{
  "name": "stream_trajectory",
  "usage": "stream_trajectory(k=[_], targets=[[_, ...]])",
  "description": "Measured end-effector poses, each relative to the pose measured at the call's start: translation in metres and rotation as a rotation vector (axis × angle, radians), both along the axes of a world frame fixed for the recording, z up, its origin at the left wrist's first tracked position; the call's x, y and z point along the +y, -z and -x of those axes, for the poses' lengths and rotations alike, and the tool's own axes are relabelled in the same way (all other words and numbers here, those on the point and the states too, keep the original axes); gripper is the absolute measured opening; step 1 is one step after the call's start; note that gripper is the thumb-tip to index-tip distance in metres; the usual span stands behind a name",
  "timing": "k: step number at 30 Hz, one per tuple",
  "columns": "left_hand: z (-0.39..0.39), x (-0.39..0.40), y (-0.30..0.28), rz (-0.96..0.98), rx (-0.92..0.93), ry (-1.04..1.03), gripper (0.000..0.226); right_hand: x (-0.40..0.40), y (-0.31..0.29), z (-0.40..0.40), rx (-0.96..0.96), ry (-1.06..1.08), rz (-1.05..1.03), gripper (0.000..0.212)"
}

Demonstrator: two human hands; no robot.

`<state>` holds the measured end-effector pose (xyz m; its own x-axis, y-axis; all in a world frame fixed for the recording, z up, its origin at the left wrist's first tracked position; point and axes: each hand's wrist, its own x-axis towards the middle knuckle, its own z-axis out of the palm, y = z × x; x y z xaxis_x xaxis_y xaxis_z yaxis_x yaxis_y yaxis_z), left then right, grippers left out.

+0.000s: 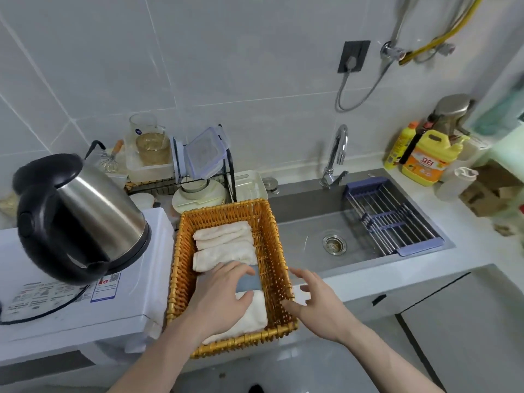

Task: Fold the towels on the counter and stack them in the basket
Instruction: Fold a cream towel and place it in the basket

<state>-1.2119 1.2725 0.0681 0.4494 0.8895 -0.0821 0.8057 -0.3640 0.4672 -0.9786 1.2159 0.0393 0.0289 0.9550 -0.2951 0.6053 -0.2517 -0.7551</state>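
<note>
An orange wicker basket (272, 236) stands on the counter left of the sink. Inside lie folded white towels (224, 245) at the far end, a grey-blue towel (249, 280) in the middle and another folded white towel (253, 313) at the near end. My left hand (224, 293) lies flat inside the basket, fingers straight, pressing on the grey-blue and near white towels. My right hand (314, 299) hovers at the basket's right rim, fingers spread and relaxed, holding nothing.
A steel kettle (82, 219) stands on a white appliance (85, 296) at the left. Behind the basket is a dish rack (198, 177) with plates and containers. The sink (334, 245) with a drain rack (394, 219) and tap lies right; detergent bottles (425, 157) stand far right.
</note>
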Motion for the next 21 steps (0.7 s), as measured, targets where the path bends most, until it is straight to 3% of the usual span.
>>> stream_trajectory(k=[10, 21], targets=[[-0.174, -0.04, -0.039, -0.091, -0.139, 0.329, 0.03, -0.143, -0.055, -0.15, 0.076, 0.431, -0.131, 0.057], [-0.37, -0.197, -0.048, -0.058, -0.276, 0.672, 0.032, -0.349, -0.082, -0.301, 0.02, 0.732, -0.197, 0.051]])
